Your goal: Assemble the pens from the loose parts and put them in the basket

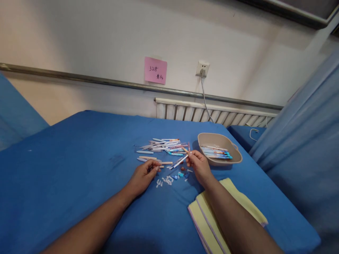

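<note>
My right hand point(199, 167) is closed, its fingertips pinching a slim white pen point(180, 161) that slants down to the left. An orange-tan piece point(185, 150) shows just above those fingers; whether it is held too, I cannot tell. My left hand point(145, 175) has thumb and forefinger pinched around the end of a beige pen barrel point(162, 167), mostly hidden by the fingers. Beyond both hands lies a loose pile of pens point(169, 144). Between the hands are small white tips point(167, 180) and several blue and brown caps or clips point(180, 174).
A beige plastic basket point(235, 160) with several pens inside stands at the right. Under my right forearm lies a folded yellow cloth point(212, 225). Everything rests on a blue-covered bed point(79, 169). Behind are a radiator point(182, 110), a rail and a plugged-in cable; a blue curtain point(299, 134) hangs right.
</note>
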### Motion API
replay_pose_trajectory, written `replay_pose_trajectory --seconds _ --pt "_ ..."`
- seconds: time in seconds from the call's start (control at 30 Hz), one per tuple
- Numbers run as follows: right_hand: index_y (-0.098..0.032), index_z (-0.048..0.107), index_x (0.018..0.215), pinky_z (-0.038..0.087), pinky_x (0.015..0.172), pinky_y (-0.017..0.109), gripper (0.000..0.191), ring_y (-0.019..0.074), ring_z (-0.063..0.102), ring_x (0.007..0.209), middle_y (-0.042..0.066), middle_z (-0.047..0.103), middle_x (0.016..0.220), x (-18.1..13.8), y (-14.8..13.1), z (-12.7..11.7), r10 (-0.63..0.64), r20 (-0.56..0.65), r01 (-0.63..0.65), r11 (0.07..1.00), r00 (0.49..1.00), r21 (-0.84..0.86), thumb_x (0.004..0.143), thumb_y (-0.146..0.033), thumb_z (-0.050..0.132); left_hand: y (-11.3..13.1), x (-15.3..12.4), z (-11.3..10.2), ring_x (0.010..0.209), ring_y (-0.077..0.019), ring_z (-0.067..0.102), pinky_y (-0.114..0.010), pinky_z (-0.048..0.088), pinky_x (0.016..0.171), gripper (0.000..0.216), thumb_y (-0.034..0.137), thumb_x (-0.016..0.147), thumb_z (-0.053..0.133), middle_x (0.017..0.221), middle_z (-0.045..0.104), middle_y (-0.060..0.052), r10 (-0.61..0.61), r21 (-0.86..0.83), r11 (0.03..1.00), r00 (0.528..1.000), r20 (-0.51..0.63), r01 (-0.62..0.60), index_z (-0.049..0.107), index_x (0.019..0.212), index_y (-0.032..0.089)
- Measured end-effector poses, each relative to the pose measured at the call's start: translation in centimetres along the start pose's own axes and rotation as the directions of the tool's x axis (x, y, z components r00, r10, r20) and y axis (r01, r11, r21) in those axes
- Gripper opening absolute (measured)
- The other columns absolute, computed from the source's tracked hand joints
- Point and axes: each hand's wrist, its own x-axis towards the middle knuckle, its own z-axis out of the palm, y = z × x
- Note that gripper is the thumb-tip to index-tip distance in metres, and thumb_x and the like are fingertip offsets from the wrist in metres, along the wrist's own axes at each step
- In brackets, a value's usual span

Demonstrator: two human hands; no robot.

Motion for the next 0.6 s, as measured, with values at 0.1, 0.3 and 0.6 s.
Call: replay_pose_trajectory --seconds 0.1,0.3,0.6 --pt "-0.018 0.056 0.072 0.037 0.047 0.02 0.024 0.0083 0.046 0.048 -0.003 0.056 0.06 0.2 0.1 -0.3 -0.008 -0.045 0.008 1.0 0.999 -0.003 0.073 -0.041 0.064 -0.1 0.2 -0.1 0.063 -0.0133 0.054 -0.024 0.042 0.057 0.026 0.039 0.081 0.05 0.078 0.064 -0.001 0.003 -0.015 1.0 1.0 -0.008 -0.003 0.058 0.093 0.018" --pt "-0.018 0.056 0.067 0.035 0.046 0.019 0.024 0.0075 0.046 0.047 -0.004 0.054 0.057 0.5 0.2 -0.8 -0.025 -0.089 0.024 1.0 0.996 -0.006 0.073 -0.04 0.062 -0.8 0.6 -0.3 0.058 -0.0118 0.053 -0.023 0.042 0.055 0.026 0.04 0.081 0.051 0.074 0.062 0.0 0.013 -0.048 0.999 0.999 -0.05 -0.015 0.057 0.092 0.017" --pt "-0.018 0.056 0.071 0.037 0.047 0.019 0.025 0.0078 0.046 0.048 -0.003 0.055 0.059 0.3 0.1 -0.5 -0.047 -0.059 0.044 0.998 0.997 -0.052 0.074 -0.042 0.063 0.4 0.0 -0.2 0.059 -0.0121 0.049 -0.022 0.039 0.055 0.028 0.043 0.081 0.05 0.071 0.059 0.001 -0.002 0.019 1.0 1.0 0.024 0.001 0.059 0.088 0.017"
